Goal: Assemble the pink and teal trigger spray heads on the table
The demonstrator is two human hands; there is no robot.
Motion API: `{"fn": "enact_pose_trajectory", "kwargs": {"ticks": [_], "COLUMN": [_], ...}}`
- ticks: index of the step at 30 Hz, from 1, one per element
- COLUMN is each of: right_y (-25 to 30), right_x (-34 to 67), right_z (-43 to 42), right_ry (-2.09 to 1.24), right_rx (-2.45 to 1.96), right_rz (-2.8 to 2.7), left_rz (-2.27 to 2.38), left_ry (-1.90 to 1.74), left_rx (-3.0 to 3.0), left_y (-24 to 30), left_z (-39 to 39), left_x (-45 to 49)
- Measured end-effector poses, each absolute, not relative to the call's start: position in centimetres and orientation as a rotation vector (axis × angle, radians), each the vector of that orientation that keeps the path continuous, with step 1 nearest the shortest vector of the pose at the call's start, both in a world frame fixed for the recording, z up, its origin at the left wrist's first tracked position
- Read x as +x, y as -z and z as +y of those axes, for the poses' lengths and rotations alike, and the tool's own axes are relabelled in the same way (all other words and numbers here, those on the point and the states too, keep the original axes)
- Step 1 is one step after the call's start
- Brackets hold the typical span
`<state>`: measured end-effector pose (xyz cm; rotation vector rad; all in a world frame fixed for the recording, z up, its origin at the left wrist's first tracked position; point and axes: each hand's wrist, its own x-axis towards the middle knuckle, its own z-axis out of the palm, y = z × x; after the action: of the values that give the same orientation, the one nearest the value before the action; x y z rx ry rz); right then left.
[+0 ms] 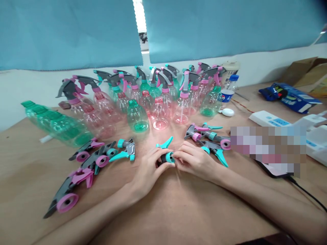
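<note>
My left hand (150, 165) is wrapped round a grey and teal trigger spray head (169, 157), whose teal collar faces right and whose teal lever sticks up behind the fingers. At that collar, the fingertips of my right hand (192, 158) are pinched together; what they hold, if anything, is too small to make out. Loose pink-and-grey spray heads (67, 202) lie to the left, with a teal one (125, 149) close to my left hand. More spray heads (213, 148) lie beyond my right hand. Open green (138, 117) and pink bottles (160, 115) stand in front.
Bottles with spray heads fitted (182, 102) crowd the back, by the wall. Green bottles (56, 120) stand in a row at left. On the right are a drink bottle (227, 93), a blue packet (293, 97), a power strip (270, 119) and a phone-like device (276, 172) with a cable.
</note>
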<state>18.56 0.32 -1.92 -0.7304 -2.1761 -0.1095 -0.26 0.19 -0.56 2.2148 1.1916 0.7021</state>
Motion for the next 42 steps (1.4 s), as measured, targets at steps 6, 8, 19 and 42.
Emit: {"fn": "enact_pose_trajectory", "kwargs": {"ticks": [6,8,19,42], "right_y": [1.8,1.7,2.8,3.0], "right_x": [18.5,18.8,19.8,18.9], "right_z": [0.1,0.0,0.7,0.1], "right_ry": [0.075,0.068,0.251,-0.367], "right_rx": [-0.716,-0.724,-1.036,-1.075], "right_rz": [-2.128,-2.110,-2.214,-2.224], "left_rz": [1.177,1.206,1.360,1.322], "left_ry": [-0.711,-0.732,-0.936,-0.994], "left_rx": [2.195,2.169,1.887,1.812], "left_y": [0.7,0.8,0.9,0.6], "left_z": [0.1,0.2,0.5,0.4], "left_x": [-0.3,-0.4,-0.4,-0.3]}}
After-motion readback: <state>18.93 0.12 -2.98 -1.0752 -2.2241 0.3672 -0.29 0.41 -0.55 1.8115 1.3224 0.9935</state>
